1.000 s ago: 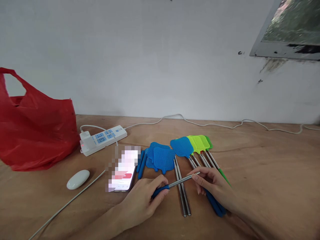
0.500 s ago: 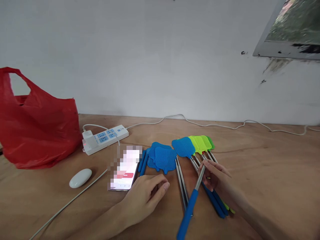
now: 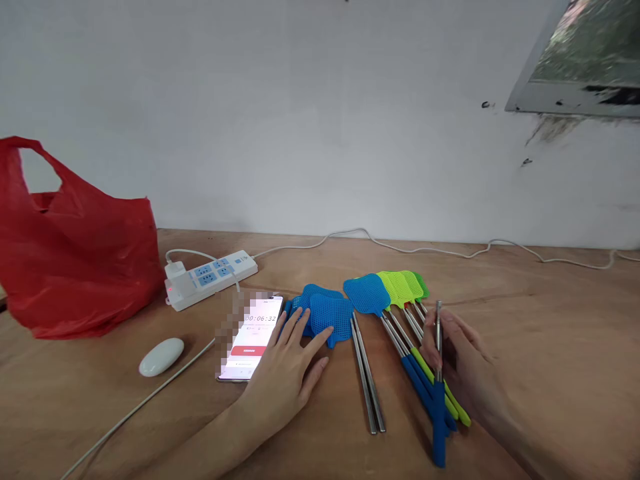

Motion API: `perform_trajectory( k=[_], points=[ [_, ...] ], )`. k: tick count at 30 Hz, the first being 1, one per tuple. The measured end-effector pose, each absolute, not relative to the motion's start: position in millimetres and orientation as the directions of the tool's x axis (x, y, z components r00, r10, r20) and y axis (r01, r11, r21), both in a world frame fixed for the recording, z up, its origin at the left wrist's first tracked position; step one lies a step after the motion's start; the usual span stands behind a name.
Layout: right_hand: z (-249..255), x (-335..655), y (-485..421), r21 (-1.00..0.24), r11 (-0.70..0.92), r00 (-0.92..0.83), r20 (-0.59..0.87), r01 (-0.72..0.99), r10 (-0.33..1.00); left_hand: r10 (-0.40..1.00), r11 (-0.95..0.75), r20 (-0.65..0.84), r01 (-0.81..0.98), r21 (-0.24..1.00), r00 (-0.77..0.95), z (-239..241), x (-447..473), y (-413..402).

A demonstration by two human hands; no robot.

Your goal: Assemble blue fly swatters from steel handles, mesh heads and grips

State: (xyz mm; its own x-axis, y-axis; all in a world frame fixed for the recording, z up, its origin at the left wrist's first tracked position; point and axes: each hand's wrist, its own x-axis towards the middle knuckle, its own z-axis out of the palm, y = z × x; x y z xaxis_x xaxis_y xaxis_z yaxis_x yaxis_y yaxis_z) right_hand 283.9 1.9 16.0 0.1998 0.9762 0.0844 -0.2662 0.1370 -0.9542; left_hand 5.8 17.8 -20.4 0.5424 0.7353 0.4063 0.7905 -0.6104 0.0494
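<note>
A metal rod with a blue grip (image 3: 439, 420) stands on end in view in the right hand (image 3: 465, 353), its bare tip pointing up past the fingers and the grip running down below them toward the person. The right thumb and fingers are closed around the metal part, pinching it just above the blue sleeve. The left hand (image 3: 287, 363) is palm down with its fingers spread and no object in its grasp; its fingertips lie over the near and left edges of the loose blue mesh heads (image 3: 333, 317), though whether they press on them or hover just above cannot be told. Two bare metal rods (image 3: 367, 377) lie side by side between the hands, just right of those heads. Behind the held rod, and partly covered by it and the right hand, is a fanned row of swatters: a blue head (image 3: 367, 294) foremost, then yellow-green heads (image 3: 400, 287) and a green head (image 3: 421, 285), with blue handles (image 3: 420, 383) and yellow-green handles (image 3: 459, 405) reaching toward the person. A lit phone (image 3: 247, 353) lies beside the left hand, which overlaps its right edge; beyond sit a white power strip (image 3: 210, 280), a white oval object (image 3: 161, 357) and a red bag (image 3: 80, 260).
</note>
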Motion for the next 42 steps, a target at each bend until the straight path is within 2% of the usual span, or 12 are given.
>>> perform_trajectory(
  k=[3, 6, 10, 14, 18, 24, 29, 42],
  points=[
    [15.6, 285.7, -4.3, -0.903, 0.340, 0.295, 0.260, -0.263, 0.919, 0.745, -0.600, 0.376, 0.800, 0.019, 0.550, -22.8, 5.4, 18.2],
    [11.2, 287.8, -12.2, -0.849, 0.492, 0.302, 0.425, -0.195, 0.853, 0.746, -0.601, 0.363, 0.799, 0.004, 0.559, -22.6, 5.9, 18.2],
    [0.2, 290.6, -21.0, -0.813, 0.582, 0.146, 0.575, -0.005, 0.805, 0.733, -0.600, 0.395, 0.800, -0.009, 0.554, -25.9, 6.4, 18.2],
    [-9.3, 290.3, -24.5, -0.819, 0.517, -0.150, 0.495, 0.248, 0.856, 0.731, -0.585, 0.437, 0.811, 0.004, 0.525, -31.0, 6.9, 17.3],
    [-8.7, 284.8, -22.3, -0.797, 0.482, -0.357, 0.358, 0.365, 0.863, 0.735, -0.572, 0.449, 0.820, 0.011, 0.507, -29.5, 7.4, 17.8],
    [-0.4, 279.1, -16.3, -0.818, 0.403, -0.343, 0.271, 0.410, 0.899, 0.700, -0.628, 0.432, 0.778, -0.007, 0.569, -23.2, 6.9, 22.7],
    [1.5, 277.0, -15.9, -0.833, 0.362, -0.336, 0.229, 0.418, 0.914, 0.703, -0.645, 0.410, 0.764, 0.024, 0.581, -20.0, 8.6, 23.4],
    [0.6, 276.4, -15.6, -0.863, 0.318, -0.322, 0.194, 0.394, 0.927, 0.678, -0.706, 0.374, 0.703, 0.091, 0.633, -18.4, 7.9, 23.8]
  ],
)
